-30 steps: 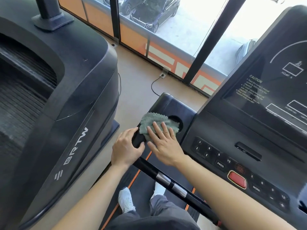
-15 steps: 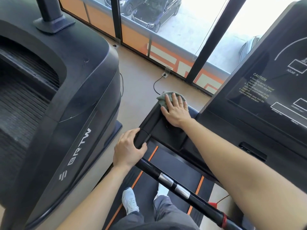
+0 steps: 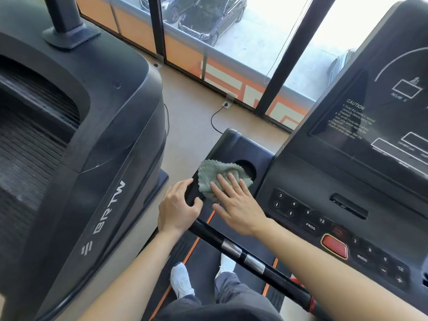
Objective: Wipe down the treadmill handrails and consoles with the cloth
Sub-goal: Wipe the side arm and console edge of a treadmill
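On the head cam I see the right hand (image 3: pixel 238 205) flat on the cloth (image 3: pixel 218 176). Its fingers are straight and a bit spread, pressing down and not curled round it. The cloth is grey-green w/ a zigzag edge and crumpled. It lies on the black side tray (image 3: pixel 234 144) of the treadmill, just left of the console (image 3: pixel 347 205). Its right edge covers part of the round cup hole (image 3: pixel 249 167).

The left hand (image 3: pixel 178 207) grips the near-left corner of the side tray: fingers curled over the outer edge, thumb on top, close to the cloth. I cannot tell if the thumb touches it.

The handrail (image 3: pixel 278 281) is a black bar w/ two silver plates. It starts right by the left hand and runs to the lower right, passing under the right forearm.

On the console there are number keys, PROG and MODE keys, and a red button (image 3: pixel 334 246). Above them is the dark screen (image 3: pixel 382 117) w/ a CAUTION text.

Below, two white shoes (image 3: pixel 181 280) stand on the black belt (image 3: pixel 208 258), which has orange stripes. At left is another big black machine (image 3: pixel 92 135) w/ light letters on its side. On the beige floor between, a black cable (image 3: pixel 214 121) goes to a socket (image 3: pixel 228 100) by the window. Outside, dark cars (image 3: pixel 208 17) are parked.
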Action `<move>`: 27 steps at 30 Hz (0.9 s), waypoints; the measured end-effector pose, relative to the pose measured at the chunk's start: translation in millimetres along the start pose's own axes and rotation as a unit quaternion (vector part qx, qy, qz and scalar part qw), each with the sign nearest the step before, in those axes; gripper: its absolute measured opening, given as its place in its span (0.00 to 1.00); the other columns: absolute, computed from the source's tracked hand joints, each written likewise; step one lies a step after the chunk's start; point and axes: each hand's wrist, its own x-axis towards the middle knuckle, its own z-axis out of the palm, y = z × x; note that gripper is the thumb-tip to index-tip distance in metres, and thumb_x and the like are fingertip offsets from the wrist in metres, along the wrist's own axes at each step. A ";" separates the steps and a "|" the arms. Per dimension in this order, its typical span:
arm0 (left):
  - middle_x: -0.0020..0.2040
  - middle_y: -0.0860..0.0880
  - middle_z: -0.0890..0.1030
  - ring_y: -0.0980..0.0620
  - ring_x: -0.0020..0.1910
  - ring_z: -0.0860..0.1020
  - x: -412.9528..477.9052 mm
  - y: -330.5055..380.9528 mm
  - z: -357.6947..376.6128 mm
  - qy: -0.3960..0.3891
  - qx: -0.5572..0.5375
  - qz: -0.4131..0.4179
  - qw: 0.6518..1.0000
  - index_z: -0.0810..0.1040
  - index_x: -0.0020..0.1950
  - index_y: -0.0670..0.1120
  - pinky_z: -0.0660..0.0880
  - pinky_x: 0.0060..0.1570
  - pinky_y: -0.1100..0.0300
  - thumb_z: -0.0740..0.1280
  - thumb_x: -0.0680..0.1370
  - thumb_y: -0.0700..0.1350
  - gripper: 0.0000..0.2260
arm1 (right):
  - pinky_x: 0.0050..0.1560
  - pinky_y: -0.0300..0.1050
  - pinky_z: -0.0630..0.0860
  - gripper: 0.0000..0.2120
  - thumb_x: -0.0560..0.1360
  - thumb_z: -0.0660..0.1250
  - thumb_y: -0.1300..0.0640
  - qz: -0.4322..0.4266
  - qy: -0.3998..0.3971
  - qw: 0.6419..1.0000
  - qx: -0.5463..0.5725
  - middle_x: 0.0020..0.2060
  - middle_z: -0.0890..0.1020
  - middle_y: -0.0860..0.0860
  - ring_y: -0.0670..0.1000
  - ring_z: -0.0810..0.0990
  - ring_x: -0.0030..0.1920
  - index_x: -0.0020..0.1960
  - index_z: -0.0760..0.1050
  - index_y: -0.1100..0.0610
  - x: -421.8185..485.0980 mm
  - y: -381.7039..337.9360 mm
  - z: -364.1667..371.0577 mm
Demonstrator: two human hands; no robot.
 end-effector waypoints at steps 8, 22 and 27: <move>0.63 0.53 0.80 0.51 0.63 0.76 0.3 0.2 0.7 0.002 0.009 0.000 1.000 0.77 0.68 0.50 0.76 0.57 0.51 0.71 0.73 0.46 0.23 | 0.78 0.63 0.36 0.28 0.82 0.42 0.36 0.058 0.014 0.997 0.044 0.81 0.39 0.47 0.58 0.34 0.80 0.80 0.42 0.36 56.3 -1.0 -17.1; 0.64 0.51 0.80 0.49 0.63 0.77 0.8 -0.3 0.4 -0.012 0.021 0.006 1.000 0.76 0.69 0.50 0.77 0.57 0.51 0.72 0.74 0.47 0.23 | 0.79 0.59 0.38 0.33 0.81 0.37 0.33 0.238 0.000 0.971 0.017 0.81 0.38 0.58 0.61 0.38 0.80 0.82 0.37 0.45 63.3 64.6 -42.8; 0.64 0.51 0.80 0.49 0.62 0.77 0.6 1.1 -0.9 -0.013 0.015 0.007 1.000 0.76 0.69 0.50 0.77 0.58 0.50 0.71 0.74 0.48 0.22 | 0.80 0.56 0.41 0.36 0.81 0.41 0.33 0.197 0.019 0.980 -0.023 0.81 0.46 0.59 0.58 0.43 0.81 0.83 0.44 0.52 26.7 50.7 -27.8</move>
